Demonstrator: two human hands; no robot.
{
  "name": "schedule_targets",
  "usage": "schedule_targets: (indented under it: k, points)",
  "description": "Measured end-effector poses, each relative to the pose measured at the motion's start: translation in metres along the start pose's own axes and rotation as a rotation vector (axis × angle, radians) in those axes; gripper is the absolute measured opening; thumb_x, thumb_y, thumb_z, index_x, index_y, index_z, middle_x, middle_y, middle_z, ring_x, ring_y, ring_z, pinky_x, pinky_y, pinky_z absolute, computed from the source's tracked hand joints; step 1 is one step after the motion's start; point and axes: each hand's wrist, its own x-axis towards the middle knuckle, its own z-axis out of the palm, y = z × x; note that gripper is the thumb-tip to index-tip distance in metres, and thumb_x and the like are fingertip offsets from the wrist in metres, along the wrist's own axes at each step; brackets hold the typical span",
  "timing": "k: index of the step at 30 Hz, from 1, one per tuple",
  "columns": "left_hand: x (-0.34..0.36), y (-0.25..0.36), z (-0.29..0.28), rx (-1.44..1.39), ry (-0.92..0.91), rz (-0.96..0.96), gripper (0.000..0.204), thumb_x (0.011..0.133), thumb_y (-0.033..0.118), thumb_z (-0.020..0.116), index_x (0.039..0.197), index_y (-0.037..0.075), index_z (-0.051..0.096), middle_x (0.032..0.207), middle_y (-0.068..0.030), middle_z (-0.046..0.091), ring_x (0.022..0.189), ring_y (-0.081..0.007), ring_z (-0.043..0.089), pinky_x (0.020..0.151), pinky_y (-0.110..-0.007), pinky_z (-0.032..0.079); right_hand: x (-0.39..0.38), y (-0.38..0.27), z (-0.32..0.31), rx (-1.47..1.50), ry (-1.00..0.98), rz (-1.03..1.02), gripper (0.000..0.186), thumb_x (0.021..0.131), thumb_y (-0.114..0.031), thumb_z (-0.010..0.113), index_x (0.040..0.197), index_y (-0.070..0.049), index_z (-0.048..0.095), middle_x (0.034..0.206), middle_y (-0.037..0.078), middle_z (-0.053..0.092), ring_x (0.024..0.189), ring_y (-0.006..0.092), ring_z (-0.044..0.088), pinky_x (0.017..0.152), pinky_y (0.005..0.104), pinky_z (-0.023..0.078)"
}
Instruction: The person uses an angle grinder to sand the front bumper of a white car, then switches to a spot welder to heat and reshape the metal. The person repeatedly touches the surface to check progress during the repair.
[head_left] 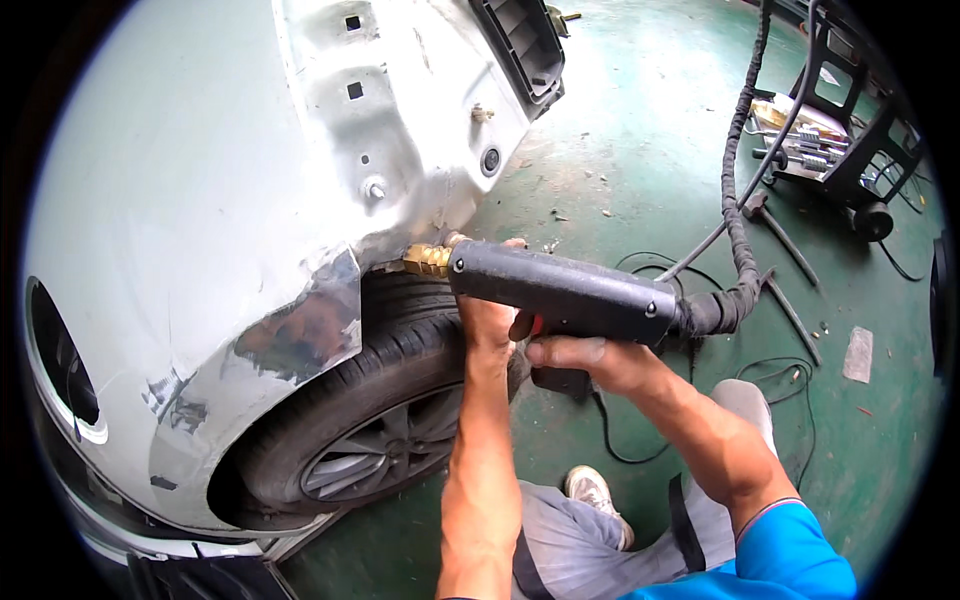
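Observation:
My right hand point(590, 360) grips a black tool gun point(545, 280) by its red-triggered handle. A thick wrapped hose point(740, 270) runs from its back. The gun's brass nozzle point(425, 258) is at the lower corner of a white car body panel point(180, 170), beside a bare, scuffed patch point(300, 320) above the wheel arch. My left hand point(485, 325) reaches up behind the gun near the nozzle, its fingers curled and mostly hidden; what they hold cannot be made out. Below the panel sits a tyre point(300, 430) on an alloy wheel.
A black wheeled cart with metal tools point(815, 150) stands at upper right. A hammer point(780, 240) and a metal bar point(795, 320) lie on the green floor point(620, 130) among loose cables and scraps. My legs and a shoe point(590, 490) show below.

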Motion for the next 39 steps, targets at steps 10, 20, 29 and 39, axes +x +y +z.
schedule_targets:
  k: [10, 20, 29, 39]
  points:
    - [-0.001, -0.017, -0.007, -0.332, -0.041, -0.137, 0.025, 0.097, 0.017, 0.058, 0.114, 0.000, 0.064, 0.100, -0.0075, 0.066, 0.086, -0.0146, 0.062, 0.080, -0.030, 0.053, -0.005, -0.004, 0.002, 0.085, 0.041, 0.067, 0.025, 0.080, -0.013, 0.073, 0.102, -0.003, 0.067, 0.088, 0.001, 0.065, 0.083, 0.0104, 0.059, 0.075, 0.0278, 0.050]
    - [-0.010, 0.034, 0.062, -0.295, 0.508, -0.512, 0.025, 0.093, 0.027, 0.066, 0.101, 0.003, 0.068, 0.050, 0.0030, 0.041, 0.038, -0.0089, 0.038, 0.046, -0.028, 0.042, -0.087, -0.008, -0.039, 0.078, -0.150, 0.304, 0.054, 0.077, -0.009, 0.077, 0.127, -0.003, 0.060, 0.111, 0.006, 0.068, 0.088, 0.0096, 0.058, 0.078, 0.0277, 0.050]
    - [0.004, 0.041, 0.052, -0.271, 0.435, -0.436, 0.030, 0.098, 0.027, 0.061, 0.100, -0.001, 0.069, 0.054, 0.0047, 0.043, 0.045, -0.0053, 0.039, 0.044, -0.024, 0.037, -0.091, -0.011, -0.024, 0.291, -0.135, 0.213, 0.055, 0.075, -0.006, 0.079, 0.125, -0.002, 0.057, 0.106, 0.010, 0.069, 0.080, 0.0113, 0.061, 0.074, 0.0292, 0.051]
    - [0.010, 0.041, 0.035, -0.246, 0.400, -0.383, 0.027, 0.097, 0.025, 0.062, 0.097, -0.001, 0.070, 0.052, 0.0060, 0.042, 0.044, -0.0047, 0.038, 0.044, -0.024, 0.038, -0.087, -0.008, -0.018, 0.309, -0.157, 0.235, 0.048, 0.074, -0.002, 0.074, 0.120, -0.003, 0.061, 0.102, 0.007, 0.069, 0.078, 0.0097, 0.060, 0.074, 0.0271, 0.051]
